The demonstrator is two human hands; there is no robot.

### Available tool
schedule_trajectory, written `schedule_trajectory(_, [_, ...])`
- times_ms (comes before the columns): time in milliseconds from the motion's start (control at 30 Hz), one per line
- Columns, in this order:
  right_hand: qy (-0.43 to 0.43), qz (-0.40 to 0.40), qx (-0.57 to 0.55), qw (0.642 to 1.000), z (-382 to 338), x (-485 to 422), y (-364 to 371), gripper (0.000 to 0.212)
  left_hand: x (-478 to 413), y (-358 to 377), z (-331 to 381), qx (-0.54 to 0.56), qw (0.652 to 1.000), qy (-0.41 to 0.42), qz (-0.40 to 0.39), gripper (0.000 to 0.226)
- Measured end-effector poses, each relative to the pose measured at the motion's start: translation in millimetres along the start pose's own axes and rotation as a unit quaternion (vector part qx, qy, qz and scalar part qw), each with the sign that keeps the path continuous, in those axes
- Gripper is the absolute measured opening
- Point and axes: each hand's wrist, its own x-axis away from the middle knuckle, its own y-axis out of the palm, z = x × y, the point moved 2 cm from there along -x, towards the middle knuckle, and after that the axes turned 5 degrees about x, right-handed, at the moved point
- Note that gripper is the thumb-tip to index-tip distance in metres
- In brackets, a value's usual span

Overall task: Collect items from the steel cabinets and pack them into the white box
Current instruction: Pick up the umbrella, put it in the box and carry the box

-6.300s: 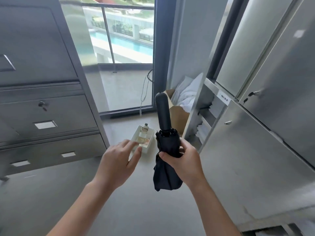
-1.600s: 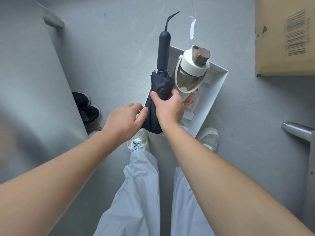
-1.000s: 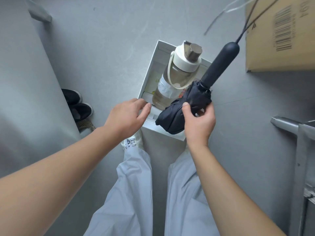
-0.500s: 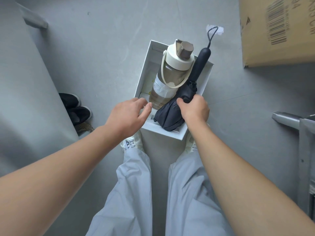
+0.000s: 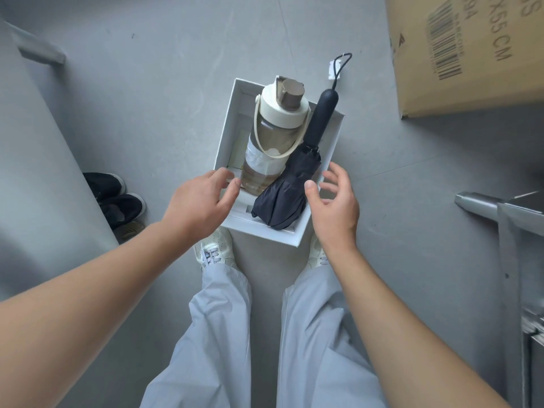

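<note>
Grey floor [image 5: 176, 83], smooth, faint scuffs, fills most of the frame. Upper right: cardboard carton [image 5: 459, 54], brown, barcode and printed lettering on its face, partly cut off by the frame edge. Left of centre: pair of black shoes [image 5: 114, 195], side by side, tucked against a grey panel. Just below them, an olive-tan shoe [image 5: 129, 231], only partly visible. Small white scrap [image 5: 331, 70] on the floor, upper centre. Bottom centre: light grey trousers [image 5: 223, 334]; white sneakers [image 5: 215, 251] below the cuffs.

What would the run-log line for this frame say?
step: pack umbrella | umbrella: lying in white box beside bottle | left hand: open, empty | right hand: open, empty
</note>
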Motion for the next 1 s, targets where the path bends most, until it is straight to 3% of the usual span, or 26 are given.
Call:
schedule_trajectory(400, [0.055,0.053,-0.019,0.997,17,-24,5,0.055,-22,-3,-8,0.018,0.993,-0.016,0.115,0.041])
schedule_trajectory(533, [0.064,0.038,-0.013,0.997,31,-34,14,0.052,-40,8,-21,0.063,0.988,-0.022,0.143,0.042])
schedule_trajectory(800, [0.072,0.024,-0.036,0.996,56,-39,27,0.044,-57,36,-35,0.161,0.974,-0.073,0.143,0.032])
schedule_trajectory(1000, [0.089,0.014,-0.044,0.995,60,-31,33,0.038,-57,44,-38,0.221,0.948,-0.186,0.13,0.013])
